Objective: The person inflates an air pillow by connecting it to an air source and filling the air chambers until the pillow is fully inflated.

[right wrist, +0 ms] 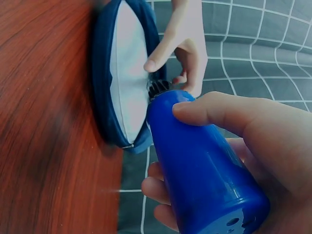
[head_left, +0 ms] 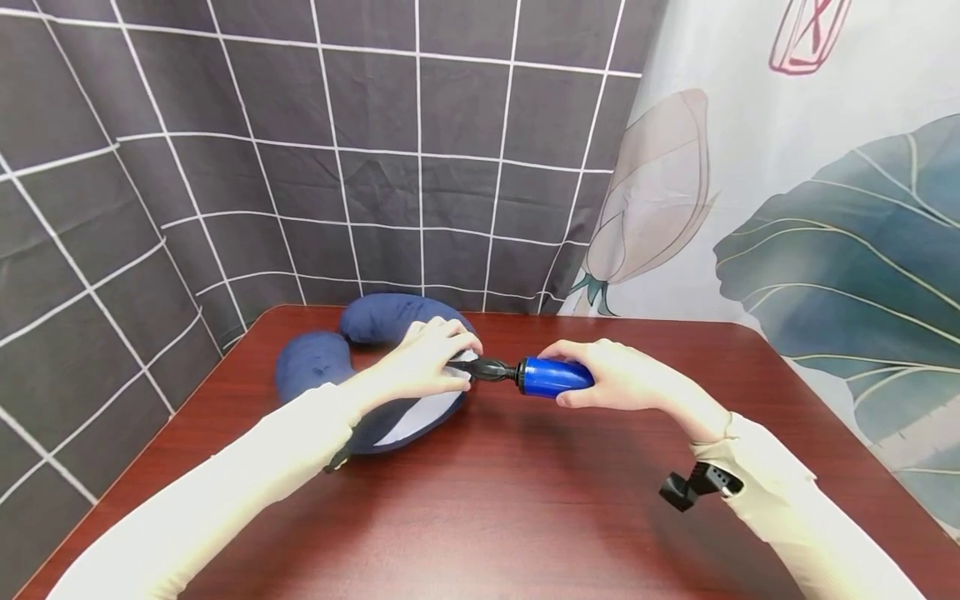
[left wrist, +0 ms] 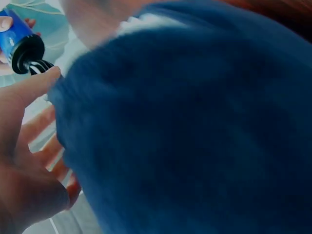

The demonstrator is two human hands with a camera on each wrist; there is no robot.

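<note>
A navy U-shaped neck pillow [head_left: 313, 360] with a pale panel [right wrist: 128, 73] lies on the table's far left part. My left hand [head_left: 426, 360] grips the pillow's edge, thumb on one side and fingers on the other. In my right hand [head_left: 621, 375] is a blue hand pump [right wrist: 200, 161], held round its barrel, roughly level above the table. Its black twisted nozzle [head_left: 492, 369] points left and meets the pillow's edge beside the left thumb. The very tip of the nozzle is hidden by the left hand and pillow. Pillow fabric [left wrist: 185, 122] fills most of the left wrist view.
The reddish-brown wooden table [head_left: 480, 517] extends toward me and to the right. A dark grid-patterned curtain [head_left: 375, 183] hangs behind and at the left. A white curtain with floral print [head_left: 810, 250] hangs at the right. A black camera mount [head_left: 701, 485] sits on the right wrist.
</note>
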